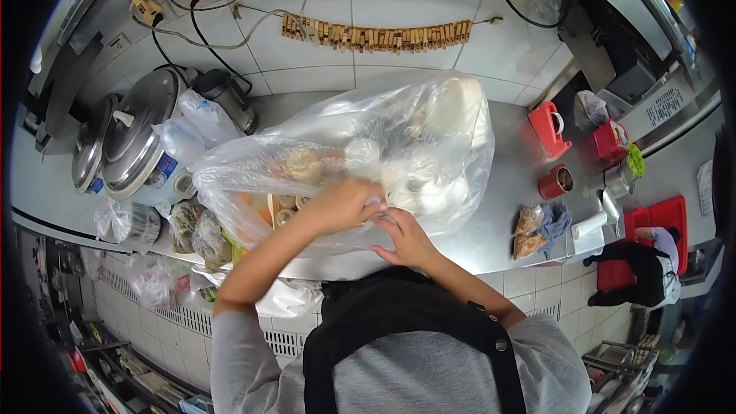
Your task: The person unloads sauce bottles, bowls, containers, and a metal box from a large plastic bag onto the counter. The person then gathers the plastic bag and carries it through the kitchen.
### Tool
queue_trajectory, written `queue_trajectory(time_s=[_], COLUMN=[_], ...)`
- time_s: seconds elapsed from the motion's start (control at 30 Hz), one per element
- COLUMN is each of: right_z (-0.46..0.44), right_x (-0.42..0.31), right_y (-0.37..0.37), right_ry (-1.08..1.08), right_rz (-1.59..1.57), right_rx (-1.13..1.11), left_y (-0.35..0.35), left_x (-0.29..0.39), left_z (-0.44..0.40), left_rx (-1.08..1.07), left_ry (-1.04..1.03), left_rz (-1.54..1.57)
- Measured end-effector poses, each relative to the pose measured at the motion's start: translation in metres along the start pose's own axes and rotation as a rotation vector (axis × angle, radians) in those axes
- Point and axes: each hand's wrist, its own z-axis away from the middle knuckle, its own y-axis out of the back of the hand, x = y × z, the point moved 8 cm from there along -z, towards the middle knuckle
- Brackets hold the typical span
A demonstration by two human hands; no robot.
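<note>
A large clear plastic bag (452, 138) lies across the metal counter in front of me, bulging with several things. White bundles or containers (441, 195) show through its right part, and orange and brown items show at its left. Both of my hands are over the near side of the bag, fingertips meeting. My left hand (349, 205) is closed, with its fingers pinched together; what they grip is too small and blurred to name. Just to the right, my right hand (406, 239) has its thumb spread away from its fingers, which touch the left fingertips.
Lidded metal pots (142, 130), a dark kettle (224, 100) and bagged greens (207, 238) stand at the left. To the right are a red canister (556, 182), a red holder (548, 130) and bagged brown food (527, 231). Another person (644, 268) bends at the far right.
</note>
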Motion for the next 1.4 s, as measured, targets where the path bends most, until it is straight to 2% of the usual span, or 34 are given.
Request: queue_trajectory(time_s=[0.07,0.1,0.17,0.2,0.27,0.3,0.37,0.4,0.43,0.5,0.57,0.63,0.67,0.7,0.77,0.8,0.83,0.87,0.9,0.97,1.0,1.07,1.1,1.13,1.17,1.2,1.23,1.27,1.3,1.33,1.37,1.4], right_z=[0.011,0.016,0.04,0.051,0.096,0.104,0.147,0.144,0.143,0.139,0.143,0.167,0.184,0.19,0.18,0.147,0.108,0.071,0.036,0.015,0.025,0.069,0.087,0.109,0.125,0.14,0.162,0.176,0.163,0.138,0.126,0.129], right_x=[0.01,0.012,0.024,0.028,0.06,0.063,0.087,0.087,0.089,0.091,0.107,0.131,0.145,0.151,0.156,0.144,0.118,0.094,0.072,0.058,0.076,0.131,0.168,0.205,0.232,0.247,0.283,0.307,0.294,0.268,0.256,0.269], right_y=[0.0,0.01,0.009,0.019,0.019,0.024,0.026,0.031,0.041,0.057,0.076,0.107,0.123,0.133,0.148,0.154,0.151,0.135,0.121,0.062,0.049,0.005,0.017,0.039,0.063,0.082,0.09,0.097,0.1,0.108,0.113,0.106], right_ry=[-0.096,-0.101,-0.179,-0.189,-0.553,-0.56,-0.814,-0.818,-0.918,-1.069,-1.144,-1.325,-1.436,-1.429,-1.243,-1.104,-0.962,-0.774,-0.586,-0.492,-0.49,-0.71,-0.809,-0.89,-0.691,-0.463,-0.621,-0.782,-0.779,-0.907,-1.033,-1.027], right_rz=[0.005,0.011,0.207,0.209,0.271,0.272,0.422,0.426,0.449,0.458,0.456,0.381,0.303,0.305,0.288,0.394,0.479,0.399,0.317,-0.469,-0.473,-0.696,-0.456,-0.212,0.246,0.688,0.789,0.89,0.888,0.859,0.827,0.827], right_rx=[-0.126,-0.121,-0.444,-0.44,-0.818,-0.811,-1.159,-1.155,-1.179,-1.234,-1.2,-1.125,-1.089,-1.093,-1.036,-0.841,-0.645,-0.476,-0.305,-0.326,-0.331,-0.445,-0.289,-0.132,-0.066,0.011,-0.068,-0.151,-0.156,-0.219,-0.282,-0.284], left_y=[-0.003,-0.002,0.002,0.006,0.015,0.014,0.011,0.01,0.0,-0.038,-0.083,-0.105,-0.118,-0.138,-0.185,-0.206,-0.237,-0.261,-0.267,-0.295,-0.301,-0.288,-0.286,-0.264,-0.242,-0.252,-0.265,-0.265,-0.267,-0.269,-0.269,-0.27], left_x=[-0.009,-0.013,-0.015,-0.019,-0.024,-0.028,-0.026,-0.025,-0.025,0.004,0.029,0.052,0.058,0.059,0.053,0.05,0.054,0.061,0.062,0.058,0.052,0.049,0.046,0.035,0.023,-0.006,-0.032,-0.047,-0.06,-0.064,-0.073,-0.082], left_z=[-0.033,-0.047,-0.066,-0.075,-0.096,-0.101,-0.109,-0.115,-0.118,-0.114,-0.087,-0.056,-0.05,-0.044,-0.037,-0.037,-0.032,-0.024,-0.025,-0.017,-0.016,-0.021,-0.019,-0.026,-0.023,-0.013,0.004,0.016,0.029,0.029,0.033,0.039], left_rx=[-0.121,-0.18,-0.167,-0.145,-0.234,-0.32,-0.265,-0.209,-0.208,-0.227,-0.467,-0.578,-0.463,-0.349,-0.195,-0.184,-0.365,-0.551,-0.552,-0.855,-0.853,-0.571,-0.561,-0.279,0.002,0.058,0.114,0.293,0.477,0.482,0.647,0.814], left_ry=[0.005,0.027,0.071,0.124,0.169,0.223,0.215,0.214,0.208,-0.072,0.03,0.092,0.027,-0.037,-0.055,-0.044,-0.097,-0.154,-0.147,-0.03,-0.024,-0.095,-0.088,-0.078,-0.066,0.232,0.534,0.703,0.87,0.872,0.888,0.902], left_rz=[-0.142,-0.211,-0.288,-0.363,-0.454,-0.547,-0.562,-0.573,-0.575,-0.397,-0.076,-0.053,-0.041,-0.026,0.124,0.134,0.217,0.297,0.297,0.283,0.286,0.661,0.664,0.745,0.814,0.968,1.112,1.245,1.368,1.371,1.433,1.49])
